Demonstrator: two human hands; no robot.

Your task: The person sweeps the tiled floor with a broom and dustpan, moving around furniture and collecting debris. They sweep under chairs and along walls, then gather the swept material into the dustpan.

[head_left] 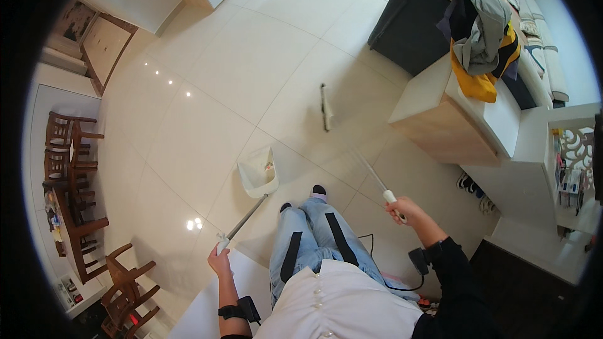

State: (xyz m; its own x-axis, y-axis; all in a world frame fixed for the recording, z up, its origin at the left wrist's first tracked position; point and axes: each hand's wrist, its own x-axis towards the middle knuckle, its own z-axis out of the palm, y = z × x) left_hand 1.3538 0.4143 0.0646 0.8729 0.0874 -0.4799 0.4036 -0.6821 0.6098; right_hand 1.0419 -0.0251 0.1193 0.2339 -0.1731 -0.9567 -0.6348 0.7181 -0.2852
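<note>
My left hand (220,260) is closed round the grip of a long-handled dustpan (250,183). Its white pan rests on the tiles ahead of my feet, with a small bit of litter (269,166) inside. In my right hand (405,211) is the pale grip of a broom (389,196). The broom's thin shaft is blurred and fades out toward its narrow head (325,110), which is at the floor, farther off than the pan and to its right. A gap of bare tile lies between broom head and pan.
Wooden chairs (129,279) stand along the left side. To the right are a wooden-sided cabinet (440,127), a dark box (411,25) and a heap of clothes (483,37). Shoes (475,191) sit beneath the cabinet. A dark mat (515,282) lies at lower right.
</note>
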